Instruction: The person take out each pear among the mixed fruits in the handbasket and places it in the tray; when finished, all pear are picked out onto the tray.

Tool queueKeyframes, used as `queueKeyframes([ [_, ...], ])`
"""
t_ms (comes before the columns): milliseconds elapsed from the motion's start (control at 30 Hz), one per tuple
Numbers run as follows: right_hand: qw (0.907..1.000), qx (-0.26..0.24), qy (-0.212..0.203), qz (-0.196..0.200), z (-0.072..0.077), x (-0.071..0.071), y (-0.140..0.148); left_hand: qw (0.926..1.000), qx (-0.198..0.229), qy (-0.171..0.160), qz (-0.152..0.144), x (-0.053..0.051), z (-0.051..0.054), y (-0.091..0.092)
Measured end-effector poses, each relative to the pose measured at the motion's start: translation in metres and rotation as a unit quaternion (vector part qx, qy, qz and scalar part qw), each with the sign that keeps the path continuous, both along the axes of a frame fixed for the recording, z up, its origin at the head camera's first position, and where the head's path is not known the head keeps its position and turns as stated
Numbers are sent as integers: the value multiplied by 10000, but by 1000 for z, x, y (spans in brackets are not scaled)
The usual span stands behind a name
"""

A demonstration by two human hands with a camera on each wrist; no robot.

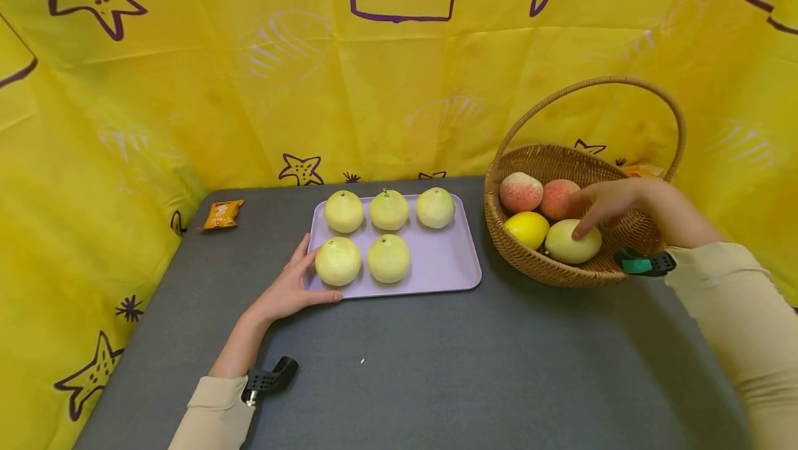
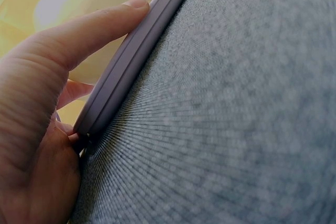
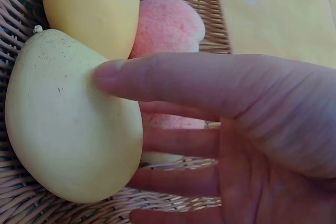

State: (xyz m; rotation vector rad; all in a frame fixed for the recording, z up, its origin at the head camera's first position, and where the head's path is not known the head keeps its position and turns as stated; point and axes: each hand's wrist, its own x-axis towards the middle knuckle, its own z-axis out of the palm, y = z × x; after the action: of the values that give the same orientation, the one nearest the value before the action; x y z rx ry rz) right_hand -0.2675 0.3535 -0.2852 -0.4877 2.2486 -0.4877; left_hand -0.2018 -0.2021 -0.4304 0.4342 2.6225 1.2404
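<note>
In the head view my left hand (image 1: 289,289) grips the near left corner of a lilac tray (image 1: 439,263), thumb along its front rim and fingers at the left side. Several round, pale yellow-green fruits (image 1: 388,258) with short stems sit on the tray in two rows. My right hand (image 1: 614,202) reaches into a wicker basket (image 1: 530,266) and holds a pale green mango (image 1: 570,242). The right wrist view shows the thumb pressed on the mango (image 3: 68,124) and the fingers passing behind it. Beside it lie a yellow lemon (image 1: 527,230) and two pink peaches (image 1: 521,192).
An orange snack packet (image 1: 222,214) lies at the far left of the grey table (image 1: 436,367). The basket's tall arched handle (image 1: 598,81) rises above the right hand. A yellow patterned curtain (image 1: 249,90) hangs behind and at the sides. Something orange (image 1: 642,170) shows behind the basket.
</note>
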Motion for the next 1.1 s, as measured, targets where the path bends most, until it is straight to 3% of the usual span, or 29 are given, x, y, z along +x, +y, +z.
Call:
queueKeyframes([
  [133,9984,-86,-540,149,-4,-3,0,10000,-11,-18,-8,0,0,0],
  [400,9963,198,-726,409,-7,-7,-3,10000,11,27,-26,0,1,0],
  [633,9926,368,-1153,123,-10,-9,-8,10000,-18,13,-21,0,1,-1],
  [833,9928,548,-915,543,-12,-13,-10,10000,-12,48,-40,0,1,0],
  [1100,9927,713,-698,686,-10,-13,-12,10000,-57,56,-38,-1,0,0],
])
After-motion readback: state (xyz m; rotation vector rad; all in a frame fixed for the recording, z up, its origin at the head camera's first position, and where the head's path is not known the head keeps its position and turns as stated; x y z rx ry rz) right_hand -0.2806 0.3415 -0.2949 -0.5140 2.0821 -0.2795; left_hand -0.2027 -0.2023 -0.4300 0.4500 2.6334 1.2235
